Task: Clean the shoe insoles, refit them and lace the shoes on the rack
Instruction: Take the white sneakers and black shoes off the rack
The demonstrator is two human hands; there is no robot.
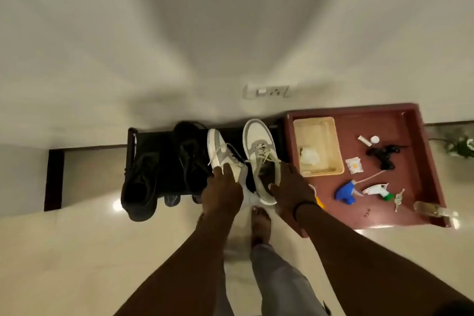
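Head view — both hands point(222, 187) gripping white-grey sneakers point(259, 146), laces loose, on rack point(132, 141).

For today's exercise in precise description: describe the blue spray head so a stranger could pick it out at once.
Start at the dark red table right of the shoe rack. Near its front edge, below the cream plastic tray, lies the blue spray head on its side. Its neighbour, a spray head to the right, is white with a green collar.
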